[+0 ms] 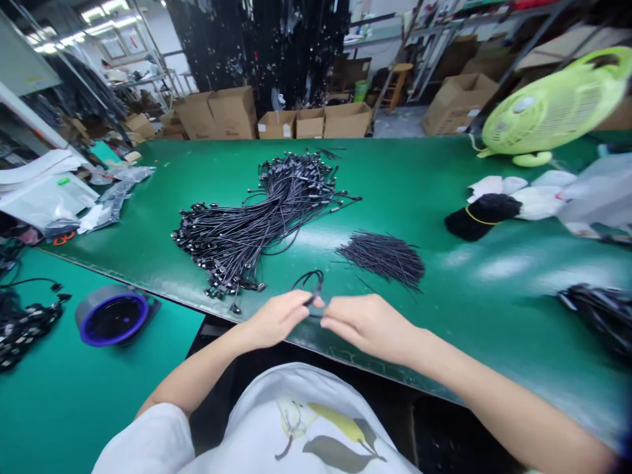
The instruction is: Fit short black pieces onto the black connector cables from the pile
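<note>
A small coiled black cable [320, 280] is pinched in the fingers of my left hand [277, 319], its loop standing up above the green table's front edge. Close beside it, my right hand [370, 322] is closed with its fingertips at the coil; blur hides what they grip. Beyond my left hand lies a large bundle of black cables [266, 220] with connectors at both ends. A pile of thin, short black strips [382, 257], which look like ties, rests beyond my right hand.
A green fan [553, 105] stands at the back right, near a black bundle with a yellow band [481, 216]. More black cables [600, 316] lie at the right edge. On the left are a purple-rimmed bowl [114, 318], plastic bags [116, 197] and orange-handled scissors [64, 238].
</note>
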Tool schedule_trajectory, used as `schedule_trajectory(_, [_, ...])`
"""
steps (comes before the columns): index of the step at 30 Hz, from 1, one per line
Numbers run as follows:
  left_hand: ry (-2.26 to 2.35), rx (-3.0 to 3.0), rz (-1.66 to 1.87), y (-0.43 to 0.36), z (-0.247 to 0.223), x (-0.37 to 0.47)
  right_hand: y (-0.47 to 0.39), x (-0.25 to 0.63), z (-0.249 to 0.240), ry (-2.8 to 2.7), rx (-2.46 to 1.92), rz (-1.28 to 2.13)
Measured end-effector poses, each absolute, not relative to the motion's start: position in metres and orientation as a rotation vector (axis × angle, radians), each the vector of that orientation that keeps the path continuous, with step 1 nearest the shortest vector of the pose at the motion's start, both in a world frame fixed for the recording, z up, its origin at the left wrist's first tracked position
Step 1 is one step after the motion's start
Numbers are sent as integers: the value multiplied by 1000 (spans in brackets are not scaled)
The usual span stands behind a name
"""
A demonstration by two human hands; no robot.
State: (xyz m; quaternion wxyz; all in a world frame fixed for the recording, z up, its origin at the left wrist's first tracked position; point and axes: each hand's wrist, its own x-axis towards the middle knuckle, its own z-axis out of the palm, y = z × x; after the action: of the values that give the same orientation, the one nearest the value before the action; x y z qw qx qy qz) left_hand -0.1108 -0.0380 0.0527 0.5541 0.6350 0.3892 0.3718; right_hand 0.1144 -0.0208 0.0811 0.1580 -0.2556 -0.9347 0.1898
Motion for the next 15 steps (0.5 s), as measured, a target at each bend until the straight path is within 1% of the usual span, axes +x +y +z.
schedule_trajectory(2, [875,1559,803,-46,51,-104,-11,109,83,-2386,-863,643])
schedule_trajectory(5, [788,1233,995,-45,54,-100,2,98,68,-1941,-955,805])
schedule_trajectory(7, [741,991,1100,-40,54,-97,4,86,53,-1670,-980,1090])
schedule_trajectory(9, [738,875,1088,-37,50,-91,2,73,43,-1357,-981,1376])
schedule_trajectory(10, [751,840,1067,-37,45,-87,0,67,40,-1202,-970,1467])
schedule_trajectory(12, [785,768,1047,-42,32,-79,-6,58,38,-970,-917,1528])
schedule_trajectory(15, [858,752,1095,-51,14,-70,-15,48,37,-906,-857,1533])
